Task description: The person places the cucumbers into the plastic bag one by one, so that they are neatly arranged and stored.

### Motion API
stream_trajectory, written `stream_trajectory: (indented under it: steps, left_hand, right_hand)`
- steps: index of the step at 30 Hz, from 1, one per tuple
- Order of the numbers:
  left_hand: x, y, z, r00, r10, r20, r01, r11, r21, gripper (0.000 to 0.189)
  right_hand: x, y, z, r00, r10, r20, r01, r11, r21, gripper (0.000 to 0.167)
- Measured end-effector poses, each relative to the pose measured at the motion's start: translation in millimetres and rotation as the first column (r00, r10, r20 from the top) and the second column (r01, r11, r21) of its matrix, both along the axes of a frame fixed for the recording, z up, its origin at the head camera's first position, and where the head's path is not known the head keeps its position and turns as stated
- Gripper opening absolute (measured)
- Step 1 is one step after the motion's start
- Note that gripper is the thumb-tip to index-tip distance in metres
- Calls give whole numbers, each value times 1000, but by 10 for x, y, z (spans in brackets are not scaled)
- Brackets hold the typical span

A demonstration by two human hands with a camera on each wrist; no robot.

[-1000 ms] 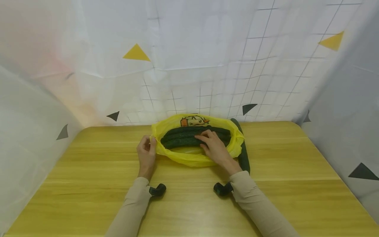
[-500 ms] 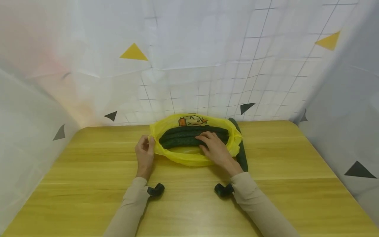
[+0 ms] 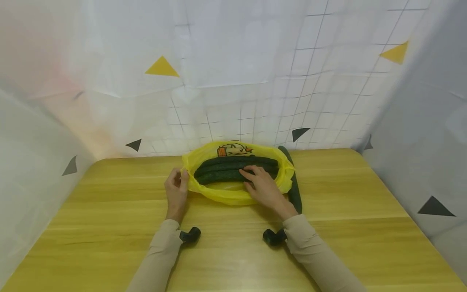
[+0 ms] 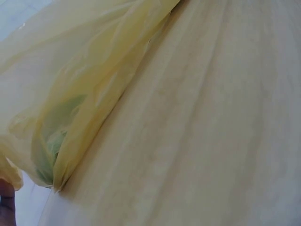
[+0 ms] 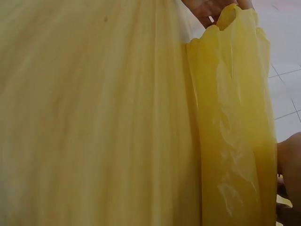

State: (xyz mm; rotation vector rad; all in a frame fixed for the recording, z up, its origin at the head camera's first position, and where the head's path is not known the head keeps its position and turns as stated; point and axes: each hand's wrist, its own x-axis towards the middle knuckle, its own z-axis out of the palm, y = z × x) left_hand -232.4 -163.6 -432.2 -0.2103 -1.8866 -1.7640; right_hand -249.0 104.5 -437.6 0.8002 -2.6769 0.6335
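A yellow plastic bag [image 3: 226, 198] lies with its mouth spread wide at the back of the table, several dark green cucumbers [image 3: 219, 177] side by side inside. My left hand [image 3: 176, 192] pinches the bag's left rim between thumb and fingers. Reaching over the front rim, my right hand [image 3: 266, 187] grips the front cucumber, thumb on the near side and fingers across its top. Green shows through the bag wall [image 4: 108, 84] in the left wrist view. In the right wrist view, the bag's side [image 5: 230, 127] hides most of the right hand [image 5: 289, 179].
Another cucumber [image 3: 294, 194] lies outside the bag, along its right side. The wooden table [image 3: 350, 227] ends at a white patterned sheet [image 3: 226, 48] behind the bag. Black wrist devices [image 3: 191, 234] stick out from both sleeves.
The head view has shifted slightly, so the scene sits a little further left. Both hands keep their places on the bag rim and the cucumber.
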Motion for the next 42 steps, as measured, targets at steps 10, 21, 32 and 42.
stream_trajectory:
  steps: [10, 21, 32, 42]
  left_hand:
    - [-10, 5, -3, 1000, -23, 9, 22, 999, 31, 23]
    - [-6, 10, -14, 999, -44, 17, 43, 998, 54, 25]
    - [-20, -6, -50, 999, -38, 2, 37, 999, 36, 25]
    - [3, -3, -28, 999, -31, 6, 31, 999, 14, 25]
  right_hand:
    - [19, 64, 33, 995, 17, 95, -10, 997, -70, 40]
    - [37, 199, 166, 985, 29, 171, 5, 981, -194, 31]
    - [22, 454, 375, 986, -2, 169, 54, 950, -307, 34]
    - [-4, 613, 445, 996, -22, 86, 53, 927, -371, 33]
